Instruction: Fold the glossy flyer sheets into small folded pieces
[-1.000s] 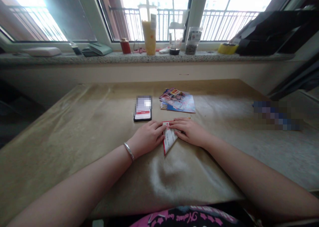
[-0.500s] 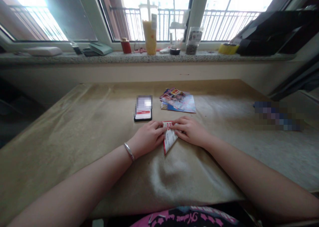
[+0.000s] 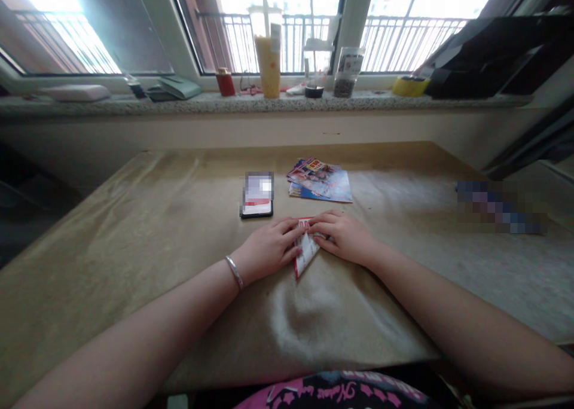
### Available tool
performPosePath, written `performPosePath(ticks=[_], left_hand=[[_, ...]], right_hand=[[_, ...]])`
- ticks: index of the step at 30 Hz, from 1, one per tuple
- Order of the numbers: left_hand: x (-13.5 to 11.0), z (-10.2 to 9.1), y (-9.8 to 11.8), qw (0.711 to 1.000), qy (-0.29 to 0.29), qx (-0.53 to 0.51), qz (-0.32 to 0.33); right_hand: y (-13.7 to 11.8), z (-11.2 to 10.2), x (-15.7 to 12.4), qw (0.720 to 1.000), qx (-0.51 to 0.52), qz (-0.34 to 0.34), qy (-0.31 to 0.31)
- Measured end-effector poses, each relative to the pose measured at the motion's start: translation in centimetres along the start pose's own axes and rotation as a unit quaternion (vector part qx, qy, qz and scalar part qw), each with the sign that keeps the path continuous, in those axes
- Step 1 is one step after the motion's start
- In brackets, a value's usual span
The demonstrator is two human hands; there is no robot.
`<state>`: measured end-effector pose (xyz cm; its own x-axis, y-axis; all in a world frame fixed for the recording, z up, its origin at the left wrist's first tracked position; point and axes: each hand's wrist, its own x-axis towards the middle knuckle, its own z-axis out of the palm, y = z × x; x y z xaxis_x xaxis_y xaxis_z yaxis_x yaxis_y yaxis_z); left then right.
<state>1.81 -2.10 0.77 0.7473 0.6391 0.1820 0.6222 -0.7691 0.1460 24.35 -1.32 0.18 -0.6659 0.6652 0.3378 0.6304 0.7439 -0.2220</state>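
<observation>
A folded white paper (image 3: pixel 307 253) with red print and a red edge lies on the table in front of me. It tapers to a point toward me. My left hand (image 3: pixel 269 246) rests over its left side, fingers stretched out and pressing on the top. From the right, my right hand (image 3: pixel 343 234) lies on the paper with its fingers extended and its thumb below them. The fingertips of both hands nearly meet and cover part of the red print. Whether any paper is tucked beneath the fingers is hidden.
Beyond my hands a phone (image 3: pixel 257 197) lies at the left and a pile of colourful printed papers (image 3: pixel 325 182) at the right. A blurred bluish item (image 3: pixel 497 208) lies far right. Cups and a red bottle (image 3: pixel 225 83) line the windowsill (image 3: pixel 188 105).
My left hand has slid slightly right, further over the paper, covering more of its print. My right hand stays almost in place.
</observation>
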Motion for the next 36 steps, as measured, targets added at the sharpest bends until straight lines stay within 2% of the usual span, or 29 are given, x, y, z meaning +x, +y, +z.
performPosePath(ticks=[9, 19, 27, 36], left_hand=[[0.1, 0.0, 0.6, 1.000, 0.010, 0.025, -0.011], [0.0, 0.2, 0.4, 0.999, 0.017, 0.026, -0.013], [0.1, 0.1, 0.6, 0.999, 0.008, 0.035, -0.006], [0.1, 0.1, 0.5, 0.998, -0.006, 0.060, 0.003]], right_hand=[[-0.2, -0.8, 0.1, 0.998, -0.049, -0.025, -0.018], [-0.1, -1.6, -0.2, 0.998, -0.034, -0.021, -0.058], [0.5, -2.1, -0.7, 0.997, 0.035, -0.035, -0.062], [0.2, -2.6, -0.5, 0.995, 0.023, -0.044, -0.083]])
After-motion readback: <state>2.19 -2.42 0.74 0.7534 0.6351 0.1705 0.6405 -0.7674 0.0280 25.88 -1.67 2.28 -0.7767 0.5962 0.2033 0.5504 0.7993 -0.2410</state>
